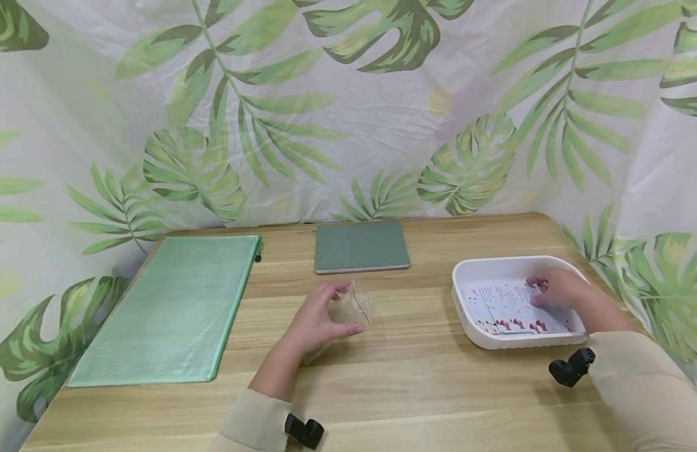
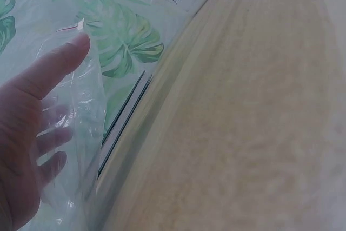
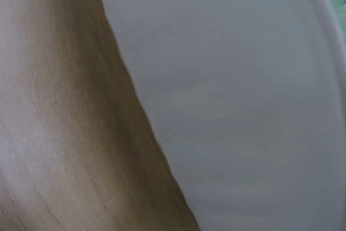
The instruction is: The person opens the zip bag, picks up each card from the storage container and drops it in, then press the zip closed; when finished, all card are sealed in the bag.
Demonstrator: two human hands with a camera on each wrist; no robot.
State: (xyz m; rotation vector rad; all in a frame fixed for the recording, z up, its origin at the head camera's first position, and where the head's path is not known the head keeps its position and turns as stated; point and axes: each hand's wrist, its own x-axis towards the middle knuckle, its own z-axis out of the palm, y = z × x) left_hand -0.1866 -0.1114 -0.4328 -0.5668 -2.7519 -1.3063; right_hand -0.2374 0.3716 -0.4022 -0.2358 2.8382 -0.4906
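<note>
My left hand [image 1: 317, 320] holds a clear plastic zip bag [image 1: 356, 304] over the middle of the wooden table. In the left wrist view, the thumb lies along the near side of the bag [image 2: 86, 112], and the other fingers show through the clear film. On the right, my right hand [image 1: 560, 292] reaches into a white basket [image 1: 478, 336], its thumb and fingers apart above a printed sheet [image 1: 507, 301] with text and red mushroom pictures. Whether the fingertips touch the sheet is hard to see. The right wrist view shows only the basket's outer wall [image 3: 227, 101] and the table.
A green mesh zipper pouch [image 1: 173, 307] lies flat on the left of the table [image 1: 394, 389]. A dark green notebook [image 1: 360, 246] lies at the back middle. Behind the table hangs a leaf-patterned cloth [image 1: 382, 125].
</note>
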